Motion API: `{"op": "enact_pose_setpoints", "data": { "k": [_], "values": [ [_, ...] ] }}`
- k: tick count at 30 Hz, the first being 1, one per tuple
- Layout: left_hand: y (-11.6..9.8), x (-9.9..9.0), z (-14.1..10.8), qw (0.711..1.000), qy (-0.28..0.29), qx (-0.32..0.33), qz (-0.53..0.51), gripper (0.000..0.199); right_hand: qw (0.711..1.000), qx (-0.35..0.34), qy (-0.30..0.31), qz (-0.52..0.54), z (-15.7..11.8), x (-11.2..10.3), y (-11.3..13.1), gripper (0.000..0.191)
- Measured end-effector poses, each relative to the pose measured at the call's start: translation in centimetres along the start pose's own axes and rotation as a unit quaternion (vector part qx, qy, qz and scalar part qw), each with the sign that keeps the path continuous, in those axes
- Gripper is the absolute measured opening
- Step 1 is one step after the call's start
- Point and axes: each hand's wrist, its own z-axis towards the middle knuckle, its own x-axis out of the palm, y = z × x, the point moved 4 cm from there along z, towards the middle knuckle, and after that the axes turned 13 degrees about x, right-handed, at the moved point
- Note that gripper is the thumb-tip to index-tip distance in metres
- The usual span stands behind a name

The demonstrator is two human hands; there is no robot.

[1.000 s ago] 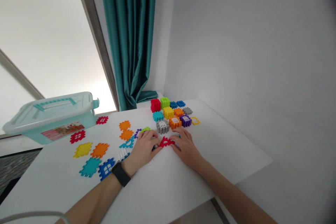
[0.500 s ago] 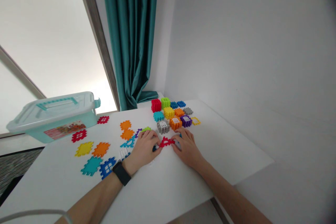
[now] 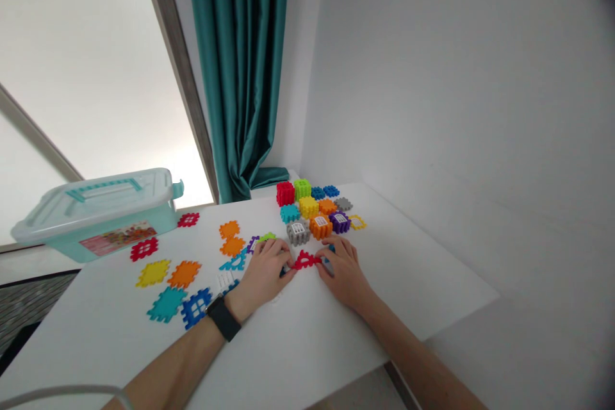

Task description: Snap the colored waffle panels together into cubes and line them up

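A red triangular toothed building piece (image 3: 304,261) is between my two hands, low over the white table. My left hand (image 3: 266,267), with a black watch on its wrist, has its thumb and fingers closed on the piece's left end. My right hand (image 3: 341,269) pinches the right end. Bits of blue show at the fingers of both hands, largely covered by them. Just beyond lie a grey block (image 3: 298,232) and an orange block (image 3: 320,226), each with a white lattice on top. Left of my left hand is a light blue triangular piece (image 3: 234,262).
Stacked blocks, among them a red one (image 3: 285,193) and a purple one (image 3: 339,222), stand at the back. Flat pieces such as a teal one (image 3: 166,304) and a blue window piece (image 3: 196,307) lie at left. A lidded box (image 3: 115,218) stands at the table's far left.
Both hands keep their hold on the red triangular piece and have barely moved. The whole view has shifted very slightly.
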Motion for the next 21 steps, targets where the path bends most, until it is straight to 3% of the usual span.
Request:
{"op": "enact_pose_setpoints", "data": {
  "k": [21],
  "values": [
    [0.00, -0.03, 0.05, 1.000, 0.010, -0.015, 0.020, 0.004, 1.000, 0.003, -0.008, -0.013, -0.12, -0.53, 0.42, 0.014]
  ]
}}
